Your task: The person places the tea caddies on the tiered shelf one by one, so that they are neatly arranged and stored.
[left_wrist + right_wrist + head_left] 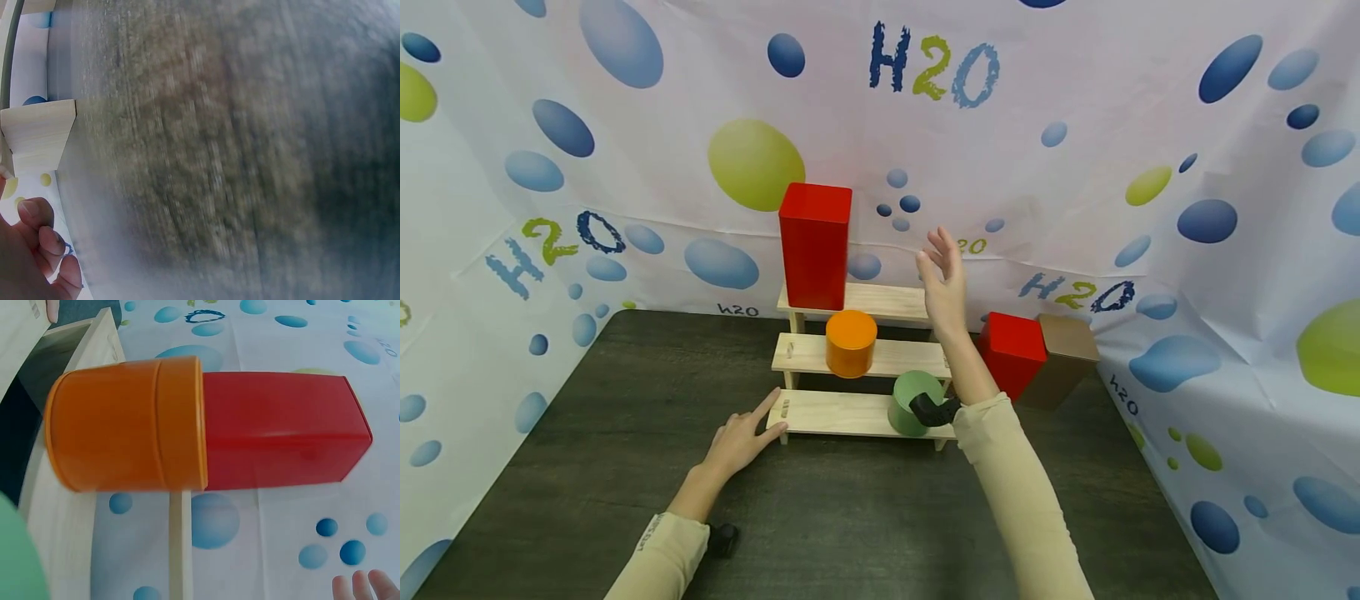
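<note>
A three-step wooden rack [835, 412] stands against the backdrop. My left hand [736, 443] touches the left end of its lowest step, fingers spread; in the left wrist view part of that hand [37, 250] shows beside the rack's wood [40, 128]. My right hand [945, 287] is raised at the right end of the top step, fingers loosely bent, holding nothing. A tall red box [815, 250] stands on the top step's left, an orange round tin [851, 344] on the middle step, a green round tin [910, 404] on the lowest step, partly behind the right wrist's camera.
Right of the rack, a smaller red box [1011, 350] and a brown box [1060, 362] stand side by side on the dark table [850, 517]. A patterned cloth backdrop [1075, 167] encloses the table at the back and sides.
</note>
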{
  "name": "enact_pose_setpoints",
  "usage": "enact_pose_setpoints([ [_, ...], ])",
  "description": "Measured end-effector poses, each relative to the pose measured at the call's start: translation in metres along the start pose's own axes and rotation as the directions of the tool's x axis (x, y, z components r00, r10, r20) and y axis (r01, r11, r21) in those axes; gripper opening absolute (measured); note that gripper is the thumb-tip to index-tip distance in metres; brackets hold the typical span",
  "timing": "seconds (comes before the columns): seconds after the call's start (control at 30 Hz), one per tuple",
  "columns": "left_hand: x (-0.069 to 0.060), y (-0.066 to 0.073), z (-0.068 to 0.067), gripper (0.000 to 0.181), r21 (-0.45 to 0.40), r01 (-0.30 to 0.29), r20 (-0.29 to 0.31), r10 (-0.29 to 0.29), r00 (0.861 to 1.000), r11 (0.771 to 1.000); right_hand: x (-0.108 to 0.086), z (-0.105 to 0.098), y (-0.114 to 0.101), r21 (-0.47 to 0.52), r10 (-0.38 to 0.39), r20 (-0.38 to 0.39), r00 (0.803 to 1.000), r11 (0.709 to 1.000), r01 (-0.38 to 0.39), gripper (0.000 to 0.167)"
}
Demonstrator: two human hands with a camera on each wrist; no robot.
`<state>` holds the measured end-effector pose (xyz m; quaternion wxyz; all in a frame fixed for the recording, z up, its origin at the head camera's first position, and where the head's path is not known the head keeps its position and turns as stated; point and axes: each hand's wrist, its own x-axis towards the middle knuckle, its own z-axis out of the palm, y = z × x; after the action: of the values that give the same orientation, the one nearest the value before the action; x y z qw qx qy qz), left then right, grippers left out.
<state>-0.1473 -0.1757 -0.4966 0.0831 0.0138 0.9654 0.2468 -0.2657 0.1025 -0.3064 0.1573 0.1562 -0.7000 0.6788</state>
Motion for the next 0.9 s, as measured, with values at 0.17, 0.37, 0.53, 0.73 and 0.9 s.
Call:
enact_pose_setpoints([
  [0.17,0.001,-0.001,0.000,0.072,0.000,-0.008,-0.001,0.008,1.000,1.000,-0.006,-0.023,0.020,0.050,0.015,-0.106,0.994,0.999,-0.010,0.051],
  [0.37,0.001,-0.002,-0.001,0.072,0.000,-0.004,-0.001,0.004,1.000,1.000,-0.016,-0.043,0.030,0.062,0.034,-0.215,0.976,0.998,-0.021,0.050],
  [0.53,0.001,-0.002,0.000,0.072,0.000,-0.003,-0.001,0.003,1.000,1.000,-0.025,-0.052,0.037,0.009,0.028,-0.281,0.959,1.000,-0.026,0.049],
  [0.73,0.000,-0.003,0.001,0.072,-0.004,-0.010,-0.006,0.010,1.000,1.000,-0.034,-0.058,0.046,-0.062,0.027,-0.339,0.940,0.997,-0.051,0.048],
  [0.9,0.000,-0.003,0.002,0.072,-0.006,-0.015,-0.006,0.015,1.000,1.000,-0.038,-0.068,0.054,-0.095,0.024,-0.392,0.919,0.993,-0.067,0.049],
])
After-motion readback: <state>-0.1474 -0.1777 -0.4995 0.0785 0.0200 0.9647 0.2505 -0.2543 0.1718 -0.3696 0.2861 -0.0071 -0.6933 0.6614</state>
